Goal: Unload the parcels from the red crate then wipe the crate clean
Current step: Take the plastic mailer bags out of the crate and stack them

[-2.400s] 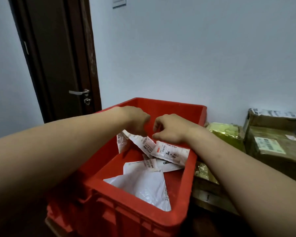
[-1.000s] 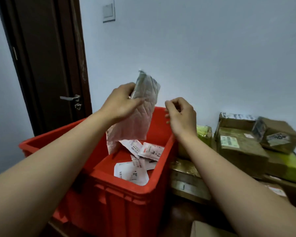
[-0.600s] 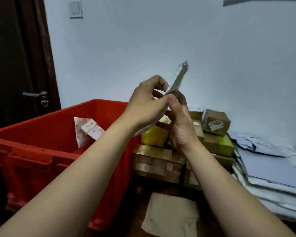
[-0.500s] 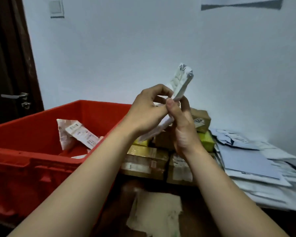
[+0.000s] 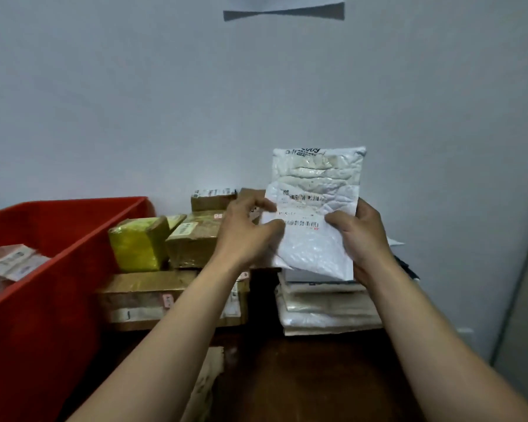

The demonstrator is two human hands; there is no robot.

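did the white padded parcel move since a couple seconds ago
Yes. The white padded parcel has left the red crate and gone right; the left hand and right hand hold it above the stack of flat mailers.

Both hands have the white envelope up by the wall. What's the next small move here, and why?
Probably lower the white envelope onto the stack of flat packets just beneath it and let go. The left hand and right hand both grip it upright above that stack, the boxes sit apart to the left, and the red crate has parcels left to fetch.
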